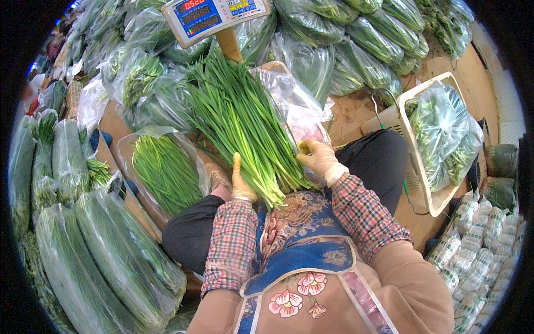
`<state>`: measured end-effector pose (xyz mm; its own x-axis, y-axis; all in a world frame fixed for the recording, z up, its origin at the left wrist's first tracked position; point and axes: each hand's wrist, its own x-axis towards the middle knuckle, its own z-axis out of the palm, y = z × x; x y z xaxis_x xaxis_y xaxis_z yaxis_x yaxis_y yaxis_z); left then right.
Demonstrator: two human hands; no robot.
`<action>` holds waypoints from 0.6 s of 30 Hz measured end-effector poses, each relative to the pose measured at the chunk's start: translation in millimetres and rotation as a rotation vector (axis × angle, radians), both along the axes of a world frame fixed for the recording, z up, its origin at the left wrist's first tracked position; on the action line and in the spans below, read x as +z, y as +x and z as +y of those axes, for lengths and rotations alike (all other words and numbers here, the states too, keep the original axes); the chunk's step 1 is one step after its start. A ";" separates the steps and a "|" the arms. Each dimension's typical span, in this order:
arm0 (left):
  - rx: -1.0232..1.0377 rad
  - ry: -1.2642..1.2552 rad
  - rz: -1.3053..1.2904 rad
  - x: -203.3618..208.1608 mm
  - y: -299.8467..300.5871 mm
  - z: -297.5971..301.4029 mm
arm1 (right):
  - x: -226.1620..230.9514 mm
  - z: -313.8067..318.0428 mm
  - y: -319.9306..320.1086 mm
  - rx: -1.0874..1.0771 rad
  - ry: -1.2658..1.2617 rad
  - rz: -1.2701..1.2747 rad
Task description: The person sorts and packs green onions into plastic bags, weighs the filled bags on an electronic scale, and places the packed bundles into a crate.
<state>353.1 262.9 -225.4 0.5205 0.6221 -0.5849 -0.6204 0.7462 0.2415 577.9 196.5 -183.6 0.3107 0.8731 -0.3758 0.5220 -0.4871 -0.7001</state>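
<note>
A large bunch of garlic chives [239, 122] slants across the middle, its green leaf tips pointing away and its pale stalk ends toward my lap. My left hand [242, 179], in a pale yellowish glove, is closed round the stalk end from the left, thumb up along the side and the other fingers hidden underneath. On the right edge of the bunch, my gloved right hand [319, 158] has its fingers bent and pinched together. A thin pale strip shows beside those fingertips; whether they hold it or some stalks, I cannot tell.
Beyond the bunch rises a scale display [216, 18] on a post. A plastic bag of chives [167, 170] lies left of my knee. A cream basket [417, 150] with bagged greens stands at right. Long bagged vegetables [78, 267] fill the left; wrapped white bundles [473, 250] lie lower right.
</note>
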 end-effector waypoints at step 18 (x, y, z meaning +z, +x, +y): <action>-0.010 -0.075 0.038 6.0 6.5 -1.9 | 138.3 8.2 142.8 -0.110 0.207 0.497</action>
